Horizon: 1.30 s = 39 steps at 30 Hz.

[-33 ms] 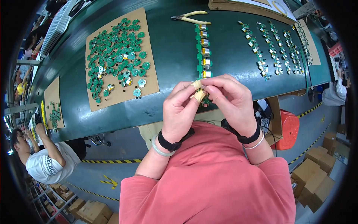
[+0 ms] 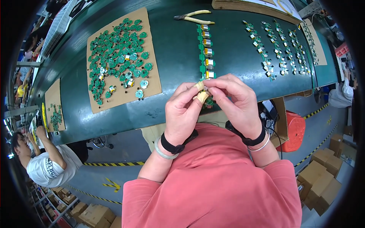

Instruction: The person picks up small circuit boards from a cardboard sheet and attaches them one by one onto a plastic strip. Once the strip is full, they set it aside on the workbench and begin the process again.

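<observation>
My left hand, with pale yellow coverings on its thumb and index fingertip, pinches at the near end of a strip of green circuit boards. My right hand meets it there, thumb and index finger closed at the same spot. A small pale, shiny piece shows between the fingertips, mostly hidden; I cannot make out its kind. Small silver and yellow battery-like parts sit along the strip, which runs away from me. Beyond its far end lie cutting pliers with pale yellow handles.
Left on the green table, a cardboard sheet bears many loose round green boards. More board strips lie at the right. A wooden-edged board stands at the back. A person works at the far left; a red plastic stool stands right.
The board strip has shifted very slightly left. Both hands stay almost in place, and a little more of the pale piece shows between the fingertips.
</observation>
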Available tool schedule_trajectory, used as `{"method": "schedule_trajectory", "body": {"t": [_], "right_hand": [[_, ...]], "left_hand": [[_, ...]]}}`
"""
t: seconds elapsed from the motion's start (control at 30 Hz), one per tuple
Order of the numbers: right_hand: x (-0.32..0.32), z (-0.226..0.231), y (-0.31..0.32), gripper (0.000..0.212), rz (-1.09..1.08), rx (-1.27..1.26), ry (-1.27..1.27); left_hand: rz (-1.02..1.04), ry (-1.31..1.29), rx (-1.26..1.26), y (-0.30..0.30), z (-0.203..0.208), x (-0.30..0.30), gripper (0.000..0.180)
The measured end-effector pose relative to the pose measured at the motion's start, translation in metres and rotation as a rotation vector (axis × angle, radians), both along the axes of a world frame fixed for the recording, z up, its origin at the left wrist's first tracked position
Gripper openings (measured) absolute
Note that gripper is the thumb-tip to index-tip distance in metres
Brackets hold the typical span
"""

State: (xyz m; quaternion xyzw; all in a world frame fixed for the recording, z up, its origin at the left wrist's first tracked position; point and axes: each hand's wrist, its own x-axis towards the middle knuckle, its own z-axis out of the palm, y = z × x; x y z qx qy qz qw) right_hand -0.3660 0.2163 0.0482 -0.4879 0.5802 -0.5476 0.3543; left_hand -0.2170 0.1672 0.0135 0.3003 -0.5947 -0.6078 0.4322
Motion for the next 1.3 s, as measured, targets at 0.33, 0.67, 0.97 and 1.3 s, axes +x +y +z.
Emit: {"method": "schedule_trajectory", "body": {"t": [0.33, 0.67, 0.97, 1.3], "right_hand": [[0.0057, 0.0011, -0.0033, 0.014, -0.131, -0.25, 0.473], [0.0051, 0.01, -0.0007, 0.012, -0.097, -0.164, 0.404], [-0.001, 0.0076, -0.0012, 0.01, -0.051, -0.108, 0.425], [0.0009, 0.0018, -0.003, 0.01, -0.07, -0.105, 0.372]], "left_hand": [[0.131, -0.053, -0.126, 0.002, 0.0028, -0.004, 0.024], [0.215, -0.152, -0.371, 0.0017, -0.001, -0.002, 0.024], [0.227, -0.169, -0.438, 0.0028, -0.0043, -0.0027, 0.026], [0.202, -0.246, -0.545, 0.0045, -0.0045, -0.0013, 0.029]]}}
